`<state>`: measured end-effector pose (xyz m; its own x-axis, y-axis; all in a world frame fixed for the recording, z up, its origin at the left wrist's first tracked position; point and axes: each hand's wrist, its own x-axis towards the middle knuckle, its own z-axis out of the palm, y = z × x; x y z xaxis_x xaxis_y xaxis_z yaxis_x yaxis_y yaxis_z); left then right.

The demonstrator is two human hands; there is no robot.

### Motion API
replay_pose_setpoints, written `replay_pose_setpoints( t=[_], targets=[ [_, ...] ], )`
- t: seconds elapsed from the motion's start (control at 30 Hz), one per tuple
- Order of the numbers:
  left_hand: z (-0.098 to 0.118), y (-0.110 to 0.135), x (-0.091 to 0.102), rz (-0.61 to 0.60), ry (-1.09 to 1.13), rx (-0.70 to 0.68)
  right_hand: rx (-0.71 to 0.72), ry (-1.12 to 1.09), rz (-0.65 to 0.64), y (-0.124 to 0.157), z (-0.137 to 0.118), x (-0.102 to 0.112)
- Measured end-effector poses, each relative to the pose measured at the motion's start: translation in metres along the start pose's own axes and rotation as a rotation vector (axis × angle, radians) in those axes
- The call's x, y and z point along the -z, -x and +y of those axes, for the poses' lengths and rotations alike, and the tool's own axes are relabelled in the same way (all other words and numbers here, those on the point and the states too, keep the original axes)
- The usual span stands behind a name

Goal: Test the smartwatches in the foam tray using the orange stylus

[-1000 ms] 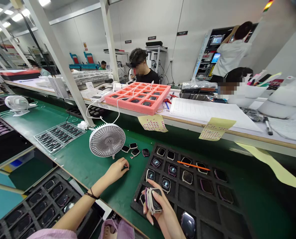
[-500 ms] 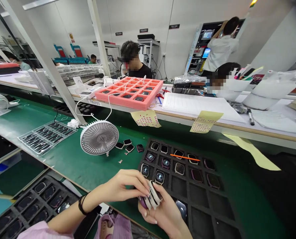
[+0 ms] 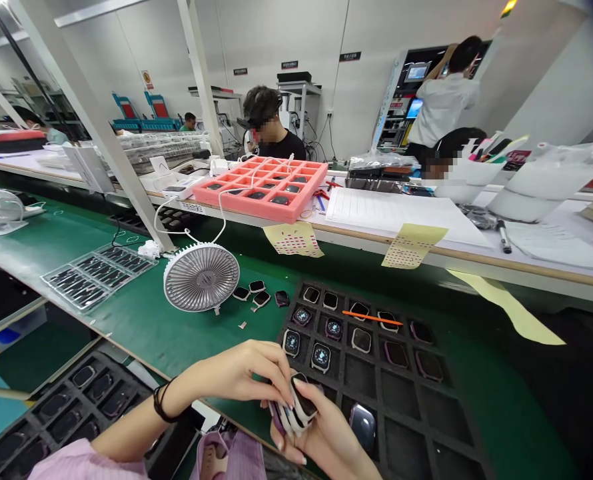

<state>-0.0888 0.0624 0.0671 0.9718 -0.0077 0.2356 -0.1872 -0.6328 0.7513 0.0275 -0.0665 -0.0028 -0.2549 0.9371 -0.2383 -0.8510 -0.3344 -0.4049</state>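
A: How do the watch cases in the right hand look?

B: Smooth, pale and metal-like, with a glossy dark face on the uppermost.

A: And the tray toward the bench's right end?

B: Matt black foam, faintly rough; its screens shine like glass.

A: The bench itself?

B: Green, smooth, with a dull sheen by the front edge.

A: Near its back edge?

B: A white plastic fan, finely ribbed.

A: Above that edge?

B: A matt coral foam tray, and yellow paper below it.

A: Your sleeve?

B: Soft pink cloth, no gloss.
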Motion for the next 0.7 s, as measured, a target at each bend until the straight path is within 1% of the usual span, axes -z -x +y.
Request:
replay_pose_setpoints(
  t=[0.07,0.13,0.27,0.33,0.43,0.53,0.7],
  targets=[
    [-0.002,0.001,-0.001,0.021,-0.002,0.003,-0.008,0.008,-0.005,-0.001,0.002,0.001],
    [-0.006,0.002,-0.004,0.038,0.003,0.0,0.022,0.018,0.012,-0.001,0.003,0.002],
    [-0.012,0.006,-0.008,0.037,0.086,0.024,0.027,0.036,0.033,-0.002,0.007,0.004],
    [-0.013,0.007,-0.009,0.053,0.135,0.045,0.068,0.072,0.036,-0.001,0.008,0.004],
    [-0.012,0.007,-0.008,0.067,0.141,0.073,0.125,0.151,0.021,0.0,0.009,0.005],
    [-0.012,0.007,-0.007,0.045,0.109,0.088,0.097,0.185,0.005,0.0,0.011,0.007],
    [-0.02,0.006,-0.009,0.004,0.055,0.077,0.125,0.211,0.055,-0.002,0.014,0.011]
  ],
)
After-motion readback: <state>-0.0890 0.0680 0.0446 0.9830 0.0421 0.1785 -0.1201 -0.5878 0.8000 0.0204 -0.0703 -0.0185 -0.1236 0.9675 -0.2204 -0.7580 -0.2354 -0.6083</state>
